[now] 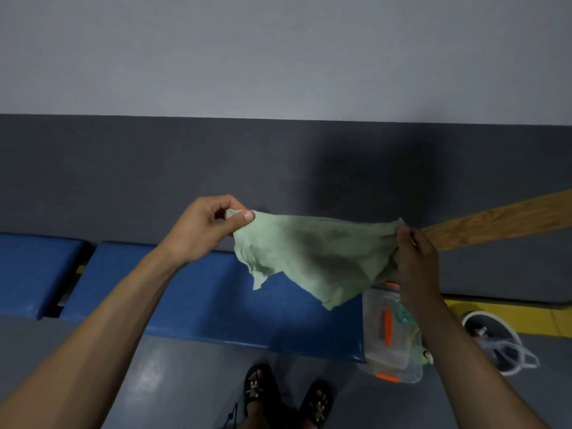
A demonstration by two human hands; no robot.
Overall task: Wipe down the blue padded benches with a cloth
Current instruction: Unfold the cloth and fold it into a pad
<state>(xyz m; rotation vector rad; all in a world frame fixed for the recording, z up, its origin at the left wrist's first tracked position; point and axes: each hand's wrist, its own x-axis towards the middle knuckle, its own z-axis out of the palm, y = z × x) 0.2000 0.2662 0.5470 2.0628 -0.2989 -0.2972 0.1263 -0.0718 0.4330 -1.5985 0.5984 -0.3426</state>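
The person holds a light green cloth (pixel 312 255) up in the air, spread out between both hands. The left hand (pixel 207 230) pinches one top corner with its thumb and fingers. The right hand (pixel 414 255) grips the other corner. The cloth hangs above a blue padded bench (pixel 198 298) that runs along a grey wall (pixel 154 168). A clear plastic box (pixel 390 342) with orange clips sits at the end of the bench. The person's feet (pixel 288 397) in dark sandals stand on the grey floor (pixel 173 382).
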